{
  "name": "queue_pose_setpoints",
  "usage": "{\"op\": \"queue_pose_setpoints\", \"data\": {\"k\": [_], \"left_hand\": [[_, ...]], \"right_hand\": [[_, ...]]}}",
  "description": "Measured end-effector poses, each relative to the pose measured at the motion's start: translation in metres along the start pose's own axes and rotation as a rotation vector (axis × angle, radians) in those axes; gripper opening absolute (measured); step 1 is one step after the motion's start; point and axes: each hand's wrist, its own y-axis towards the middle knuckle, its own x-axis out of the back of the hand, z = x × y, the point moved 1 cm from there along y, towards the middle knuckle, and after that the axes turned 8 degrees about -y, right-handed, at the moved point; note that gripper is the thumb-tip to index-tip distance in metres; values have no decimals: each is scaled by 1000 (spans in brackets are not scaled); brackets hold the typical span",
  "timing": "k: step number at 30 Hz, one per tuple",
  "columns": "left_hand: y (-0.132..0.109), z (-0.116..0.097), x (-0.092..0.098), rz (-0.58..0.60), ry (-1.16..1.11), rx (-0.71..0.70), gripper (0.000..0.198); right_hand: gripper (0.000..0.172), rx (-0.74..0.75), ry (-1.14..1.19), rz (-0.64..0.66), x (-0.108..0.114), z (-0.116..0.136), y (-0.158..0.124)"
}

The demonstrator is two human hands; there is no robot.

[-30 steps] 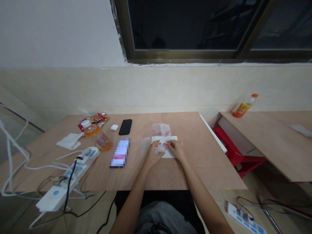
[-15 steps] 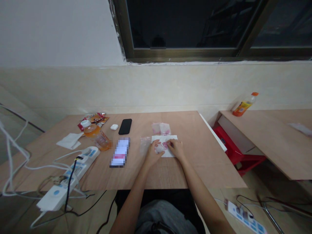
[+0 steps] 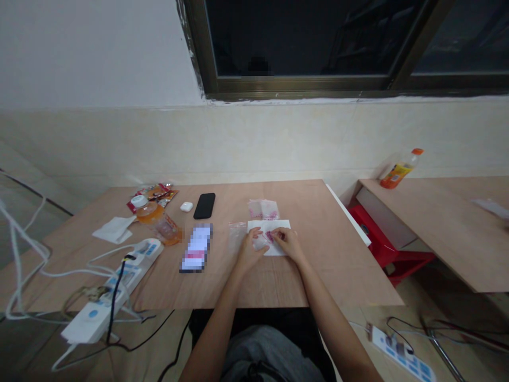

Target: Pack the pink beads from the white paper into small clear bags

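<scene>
A white sheet [image 3: 283, 249] lies on the wooden table [image 3: 326, 265], with small pink pieces [image 3: 269, 236] on its middle. My left hand [image 3: 252, 247] rests on the sheet's left part, thumb and fingers apart, nothing visible between them. From the right, my right hand [image 3: 287, 242] reaches over the sheet, its fingertips pinched together at the pink pieces; what they grip is too small to make out. Behind the sheet is a clear bag with pink contents [image 3: 264, 209]. Another clear bag [image 3: 236, 233] lies to the left, beside my left hand.
To the left are a lit phone [image 3: 196, 248], a dark phone [image 3: 204, 206], a white case [image 3: 186, 206], an orange drink bottle [image 3: 159, 222], wrappers [image 3: 153, 194] and a power strip [image 3: 131, 276] with cables. A second table [image 3: 441, 223] at right bears another bottle [image 3: 400, 171].
</scene>
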Motion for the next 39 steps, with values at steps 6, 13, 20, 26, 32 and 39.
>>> {"op": "queue_pose_setpoints", "data": {"k": [6, 13, 20, 26, 32, 39], "left_hand": [[1, 1, 0, 7, -1, 1, 63], [0, 6, -1, -4, -14, -1, 65], [0, 5, 0, -17, -25, 6, 63], [1, 3, 0, -15, -28, 3, 63], [1, 5, 0, -12, -9, 11, 63], [0, 3, 0, -15, 2, 23, 61]], "right_hand": [[32, 81, 43, 114, -4, 3, 0], [21, 14, -236, 59, 9, -5, -2], [15, 23, -371, 91, 17, 0, -7], [13, 35, -396, 120, 13, 3, -6], [15, 34, -394, 132, 10, 1, -5], [15, 29, -369, 111, 13, 4, -5]]}}
